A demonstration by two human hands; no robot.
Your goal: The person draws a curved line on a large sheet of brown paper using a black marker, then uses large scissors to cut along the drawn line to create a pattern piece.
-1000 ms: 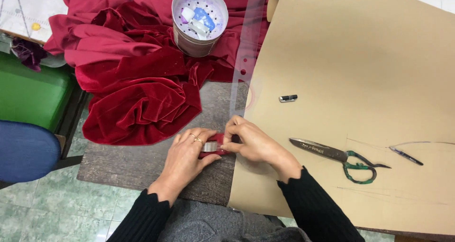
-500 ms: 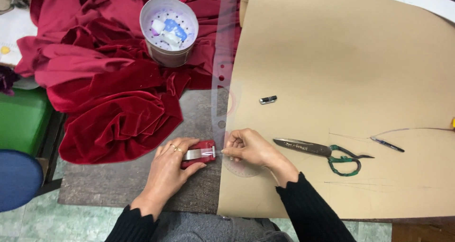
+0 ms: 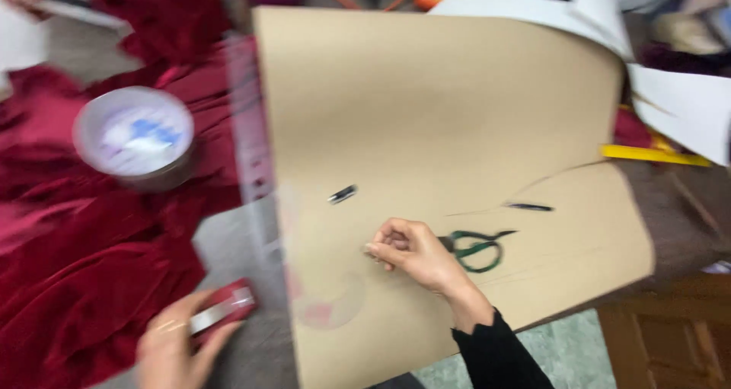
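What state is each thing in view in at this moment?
Left hand: closed around the small red and silver tool.
Right hand: curled, resting on the brown paper sheet.
Green-handled scissors: flat on the sheet, blades hidden behind the hand.
Round white tub: upright on the dark red velvet fabric.
Small black marker: lying flat.

A white tub [image 3: 134,138] sits on red velvet [image 3: 84,267]. A black clip [image 3: 342,194] and pen [image 3: 530,206] lie on brown paper [image 3: 426,107]. A yellow ruler [image 3: 647,154] lies beyond.
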